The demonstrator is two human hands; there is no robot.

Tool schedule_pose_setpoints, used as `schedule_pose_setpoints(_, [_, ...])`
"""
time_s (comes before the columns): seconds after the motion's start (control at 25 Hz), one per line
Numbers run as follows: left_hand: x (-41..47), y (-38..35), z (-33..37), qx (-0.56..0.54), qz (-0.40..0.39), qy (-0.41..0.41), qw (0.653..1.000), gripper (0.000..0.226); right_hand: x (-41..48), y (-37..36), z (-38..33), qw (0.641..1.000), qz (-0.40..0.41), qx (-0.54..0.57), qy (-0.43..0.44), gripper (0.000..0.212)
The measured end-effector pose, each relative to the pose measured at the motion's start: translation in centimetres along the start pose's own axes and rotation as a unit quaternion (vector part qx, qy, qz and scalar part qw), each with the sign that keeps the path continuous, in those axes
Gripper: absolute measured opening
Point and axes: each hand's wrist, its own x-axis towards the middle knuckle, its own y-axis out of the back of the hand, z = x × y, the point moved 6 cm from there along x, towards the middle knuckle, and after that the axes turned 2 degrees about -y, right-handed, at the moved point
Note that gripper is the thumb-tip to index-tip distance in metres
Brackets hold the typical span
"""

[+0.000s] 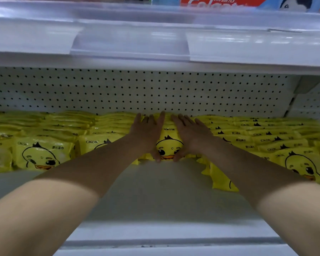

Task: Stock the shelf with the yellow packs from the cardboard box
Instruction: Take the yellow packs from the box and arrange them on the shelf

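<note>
2 bare forearms reach from the bottom corners into a white shelf (155, 196), over its pale front lip and a bare stretch of its floor. To the right on that bare floor, 1 loose pack (220, 176) lies tipped, beside the right forearm.

Further in, the left hand (146, 132) and right hand (192, 133) meet on the middle row. Each hand's grip is holding the front pack (169, 143): the fingers lie straight over the tops of the packs behind it, and the thumbs hook round its lower front edge, almost touching each other.

The yellow packs (42, 154) stand upright on the shelf in rows running front to back, to the left and right of the hands and behind them. 5 front faces show: 1 cut off at the far left, 2 more on the left, 1 between the hands and 1 at the right. The full number of packs cannot be told.

Each pack is glossy bright yellow. It has a cartoon duck face drawn in black, with big eyes, an orange beak and a small black tuft, plus the letters "CKAK" and smaller Chinese characters.

Behind the rows stands 1 white pegboard (137, 89) dotted with dark holes. Above it runs 1 upper shelf (44, 60) with clear price-tag strips (129, 43). On top, 1 red toothpaste box (220, 1) is partly visible.
</note>
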Motion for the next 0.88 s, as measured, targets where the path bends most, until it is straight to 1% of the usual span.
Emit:
schedule_pose_setpoints(0.28, [1.5,-0.2,-0.3,0.002,-0.009,-0.007,1.000,0.154,1.4,0.0,0.3,1.000,-0.008,-0.006,-0.014,0.149])
schedule_pose_setpoints(0.44, [0.2,0.8,0.0,0.020,-0.018,-0.001,1.000,0.156,0.1,0.7,-0.4,1.000,-0.010,-0.020,-0.007,0.149])
schedule_pose_setpoints(0.52, [-0.8,1.4,0.3,0.046,-0.029,0.012,0.998,0.159,-1.1,1.5,-0.3,1.000,-0.003,0.007,0.004,0.148])
schedule_pose_setpoints(0.6, [-1.9,2.6,1.2,0.060,-0.019,0.012,0.998,0.160,-3.0,3.3,1.8,0.999,0.019,0.049,0.003,0.144])
schedule_pose_setpoints(0.64, [-2.4,3.3,2.1,0.050,-0.005,0.006,0.999,0.160,-4.2,4.3,3.5,0.998,0.027,0.062,-0.005,0.142])
schedule_pose_setpoints(0.72, [-3.0,4.8,4.6,-0.006,0.013,-0.016,1.000,0.158,-6.6,5.9,7.9,0.996,0.022,0.075,-0.032,0.136])
schedule_pose_setpoints(0.8, [-3.4,6.2,8.0,-0.090,0.007,-0.052,0.995,0.155,-9.0,6.1,12.1,0.996,-0.006,0.071,-0.060,0.133])
schedule_pose_setpoints(0.88, [-3.7,7.1,11.5,-0.153,-0.002,-0.084,0.985,0.152,-10.8,5.2,14.8,0.995,-0.048,0.053,-0.076,0.137])
